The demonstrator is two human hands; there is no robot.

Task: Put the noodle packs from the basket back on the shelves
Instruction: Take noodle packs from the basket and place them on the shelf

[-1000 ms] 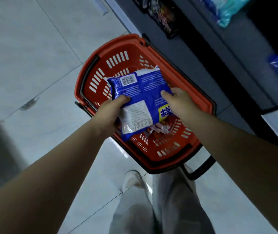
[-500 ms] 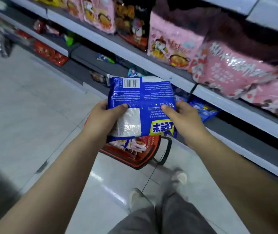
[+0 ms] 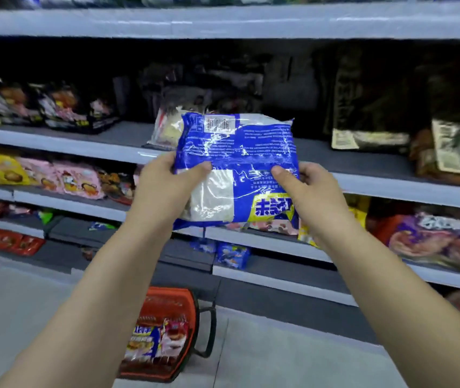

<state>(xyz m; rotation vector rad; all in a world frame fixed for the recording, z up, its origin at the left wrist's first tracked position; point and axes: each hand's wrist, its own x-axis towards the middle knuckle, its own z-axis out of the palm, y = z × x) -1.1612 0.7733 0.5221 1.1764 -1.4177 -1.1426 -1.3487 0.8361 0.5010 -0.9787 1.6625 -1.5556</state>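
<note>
Arms stretch forward and up, holding a blue noodle pack (image 3: 237,152) in front of the shelves (image 3: 83,148). The left hand (image 3: 161,186) grips the pack's left edge, with the thumb laid across its printed face and the fingers curled out of sight behind. The right hand (image 3: 310,191) mirrors it on the right edge, thumb pressed on top. The pack is level with the middle shelf, barcode end uppermost. Below, the red basket (image 3: 189,312) sits on the floor with more packs (image 3: 153,340) inside.

Half the basket (image 3: 173,294) hides behind the left forearm (image 3: 97,289).
</note>
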